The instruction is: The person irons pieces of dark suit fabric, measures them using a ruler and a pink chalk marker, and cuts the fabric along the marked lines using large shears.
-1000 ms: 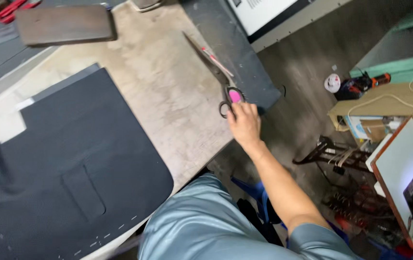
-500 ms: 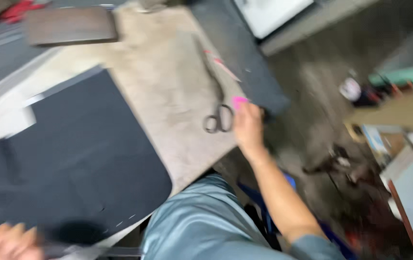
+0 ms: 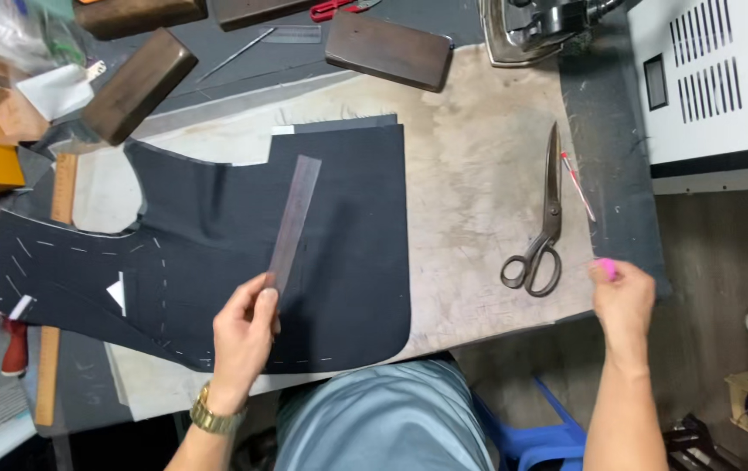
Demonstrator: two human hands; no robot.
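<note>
Head view: left hand (image 3: 248,327) pinches the near end of a dark metal ruler (image 3: 294,222), laying it across the dark fabric panel (image 3: 217,253) on the worktable's (image 3: 479,174) near-left side. Right hand (image 3: 622,296) sits at the near-right edge, fingers closed on a small pink chalk piece (image 3: 606,269), just beside the tailor's shears (image 3: 544,218). Looks like the marking step; next it'd need the chalk brought over to the ruler's edge. A second ago the right hand was on the shears' handles and no ruler lay on the cloth.
</note>
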